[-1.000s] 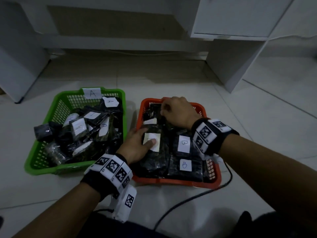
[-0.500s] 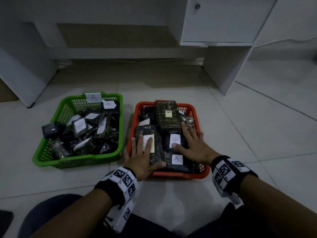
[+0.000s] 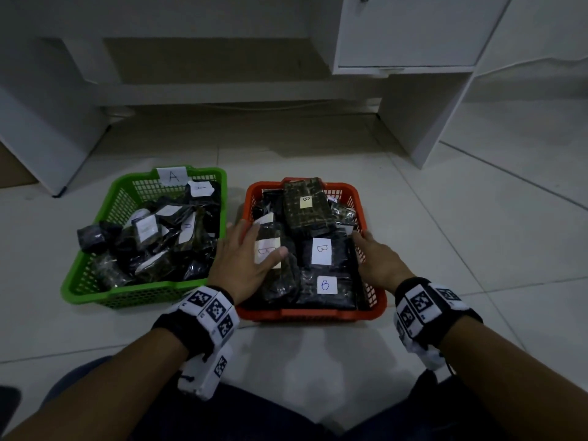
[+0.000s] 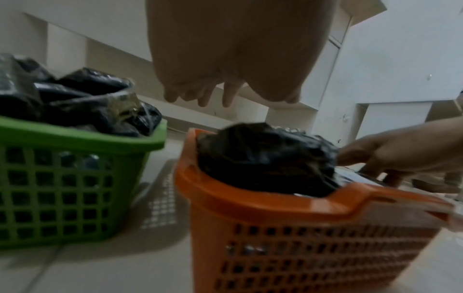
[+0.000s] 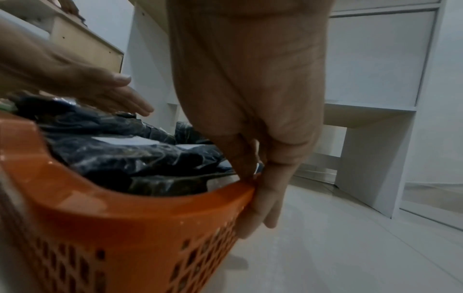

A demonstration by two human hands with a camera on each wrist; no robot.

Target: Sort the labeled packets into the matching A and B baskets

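Note:
The green basket [image 3: 143, 294] tagged A holds several dark packets with white labels. To its right the orange basket [image 3: 311, 313] holds dark packets marked B [image 3: 321, 250]. My left hand [image 3: 241, 256] lies flat over the orange basket's left side, its thumb across one white label, and it holds nothing. In the left wrist view its fingers [image 4: 225, 95] hang relaxed above the packets [image 4: 263, 154]. My right hand [image 3: 378, 259] rests on the orange basket's right rim. Its straight fingers [image 5: 258, 198] point down on both sides of the rim [image 5: 125, 202].
Both baskets sit on a pale tiled floor. A white desk leg [image 3: 420, 122] and a cabinet door [image 3: 407, 30] stand behind the orange basket. Another white panel [image 3: 47, 138] rises at the far left. My knees are at the bottom edge.
My right hand came back from the orange basket's far end, lay flat on the B packets, then slid to the right rim. My left hand stayed on the left packets.

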